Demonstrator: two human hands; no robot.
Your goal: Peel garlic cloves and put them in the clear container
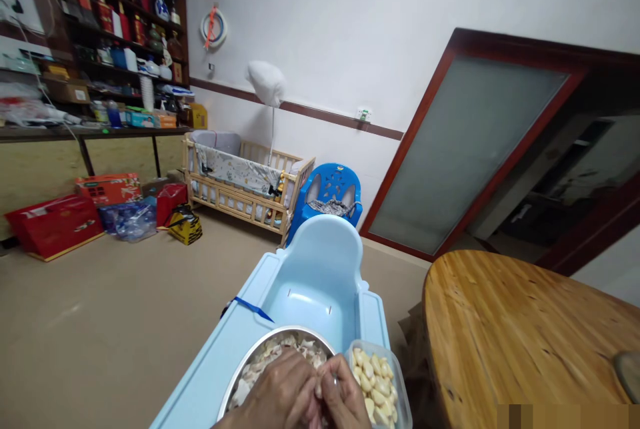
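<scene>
Where your hands come together at 6 o'clock, low in view, the fingertips of your right hand (345, 392) seem pinched on a small pale piece (319, 387), probably a garlic clove, while your left hand (285, 385) curls in against it with its grip hidden, so what it grasps you cannot tell. Beneath them, from 6 toward 7 o'clock, the metal bowl (229, 397) holds dry, papery skins, which should be nearly weightless and apt to cling or drift. Just beside your right hand, at 5 o'clock, peeled garlic cloves (381, 385) fill a clear plastic container (404, 402); each should feel light, firm and a little slick, easily bruised by a nail, so take one by its plump middle with soft fingertip pads. The tub's thin walls may flex, so lift it by two opposite sides under the rim. Beyond, the light blue chair (325, 249) rises toward 12 o'clock, the wooden table (500, 322) spreads at 4, and farther off stand a blue chair (341, 179) at 12 and a wooden crib (235, 205) at 11.
</scene>
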